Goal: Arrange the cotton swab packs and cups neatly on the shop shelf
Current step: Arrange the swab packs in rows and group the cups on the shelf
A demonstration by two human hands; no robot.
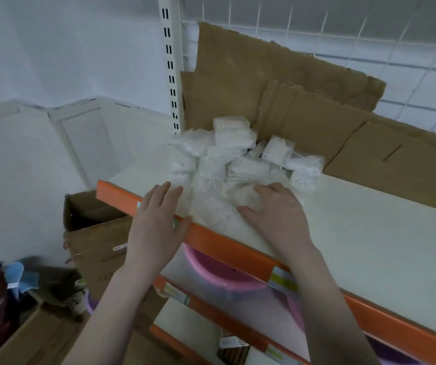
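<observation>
Head view: a white shop shelf (356,233) with an orange front edge strip (227,248) runs from the left middle down to the lower right. A heap of clear-wrapped cotton swab packs (240,151) sits at the shelf's left end, reaching from near the back almost to the front edge. Some packs lie stacked on others and some tilt; the nearest ones are blurred, so their outlines are hard to separate.

The left hand (159,219) lies at the front edge of the shelf by its left corner. Its fingers are straight and spread, the fingertips reaching toward the left side of the heap, and the thumb lies over the orange strip; it grips nothing. The right hand (275,212) rests palm down on the near packs, fingers loosely bent over the plastic. Whether it actually clutches a pack I cannot tell.

Behind the heap, torn sheets of brown cardboard (277,85) lean against the white wire grid back panel (369,35). A slotted white upright (170,64) stands at the shelf's back left corner.

Below, a pink plastic basin (219,270) sits on the lower shelf. Open cardboard boxes (93,233) stand on the floor to the left.
</observation>
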